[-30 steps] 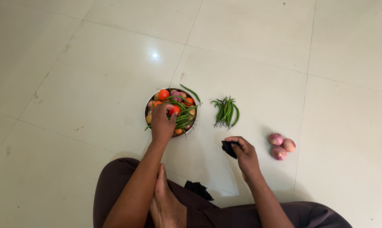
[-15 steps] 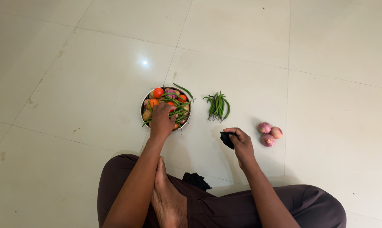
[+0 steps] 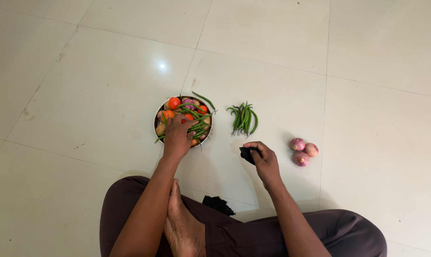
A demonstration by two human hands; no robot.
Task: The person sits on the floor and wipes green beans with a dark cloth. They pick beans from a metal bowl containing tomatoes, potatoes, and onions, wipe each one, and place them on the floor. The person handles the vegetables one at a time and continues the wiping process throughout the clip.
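Note:
A round metal bowl [image 3: 156, 121] on the floor holds tomatoes, small onions, potatoes and green chillies. My left hand [image 3: 177, 135] reaches into the bowl, fingers curled among the chillies and tomatoes; whether it grips one is hidden. My right hand [image 3: 263, 159] hovers low over the floor to the right, shut on a small black object [image 3: 246, 154]. A bunch of green chillies [image 3: 244, 117] lies on the tile between the bowl and my right hand. Three small red onions [image 3: 303, 151] sit together further right.
I sit cross-legged in dark trousers [image 3: 234, 235] with a bare foot [image 3: 182, 226] in front of me. A scrap of black cloth [image 3: 218, 204] lies by my knee. Pale glossy floor tiles [image 3: 96, 71] surround everything.
The view has shifted slightly. My left hand has dug a little deeper into the bowl's contents. My right hand still holds the black object, nearly unmoved.

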